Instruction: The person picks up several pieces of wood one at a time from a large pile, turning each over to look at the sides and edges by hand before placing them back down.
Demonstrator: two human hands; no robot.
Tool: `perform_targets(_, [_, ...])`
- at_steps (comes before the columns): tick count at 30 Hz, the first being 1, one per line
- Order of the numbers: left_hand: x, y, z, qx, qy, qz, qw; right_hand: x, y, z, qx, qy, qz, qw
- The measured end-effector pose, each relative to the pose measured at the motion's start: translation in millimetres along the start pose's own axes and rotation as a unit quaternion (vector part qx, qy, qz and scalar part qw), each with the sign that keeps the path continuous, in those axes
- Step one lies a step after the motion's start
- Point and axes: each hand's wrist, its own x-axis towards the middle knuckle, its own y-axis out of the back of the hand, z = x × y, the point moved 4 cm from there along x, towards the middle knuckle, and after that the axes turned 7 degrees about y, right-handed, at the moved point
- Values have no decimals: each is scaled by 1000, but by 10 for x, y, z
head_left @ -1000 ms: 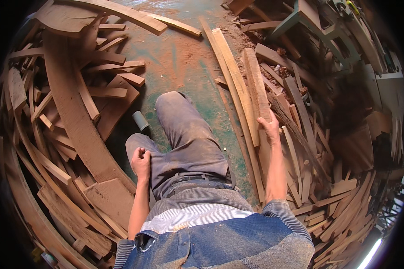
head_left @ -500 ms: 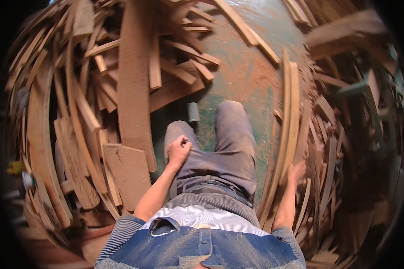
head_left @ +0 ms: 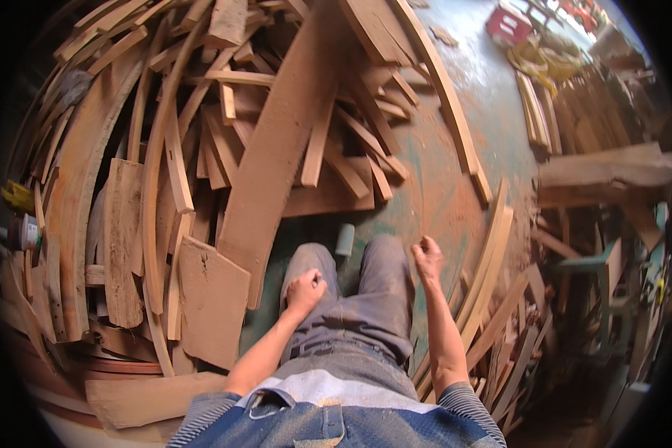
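Note:
My left hand (head_left: 305, 293) is closed above my left thigh. A small dark spot shows between thumb and fingers, and whether it is a held thing I cannot make out. Beside my right knee, my right hand (head_left: 428, 260) is curled into a loose fist, with nothing visible in it. A pale grey cylinder (head_left: 344, 240) stands on the floor just beyond my knees. To the left of my left hand lean a wide brown board (head_left: 280, 149) and a shorter cut board (head_left: 213, 302). Long narrow wood strips (head_left: 485, 272) lie to the right of my right hand.
A tangled heap of boards and offcuts (head_left: 123, 239) fills the left side. Dusty green floor (head_left: 500, 112) runs ahead. Long strips (head_left: 448, 97) lie across it. At right are a thick timber (head_left: 605, 175), a green frame (head_left: 612, 265) and, farther off, a red crate (head_left: 508, 26).
My right hand has swung forward from beside my hip, near the strips, to beside my right knee. The view has shifted, showing more floor ahead. My left hand stays closed over the thigh.

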Motion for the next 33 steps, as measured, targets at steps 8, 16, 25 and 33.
perform_targets(8, [97,-27,-12,-14,35,23,999,1858,-1182,-955,-149,153,-95,972])
perform_targets(16, [275,53,100,0,82,-14,997,2340,-1897,-1186,156,-43,-158,974])
perform_targets(25, [316,48,48,-29,65,4,997,1483,-2327,-1389,319,-114,-212,917])
perform_targets(33, [144,127,-30,-91,5,60,994,650,-1901,-1325,286,-145,-312,894])
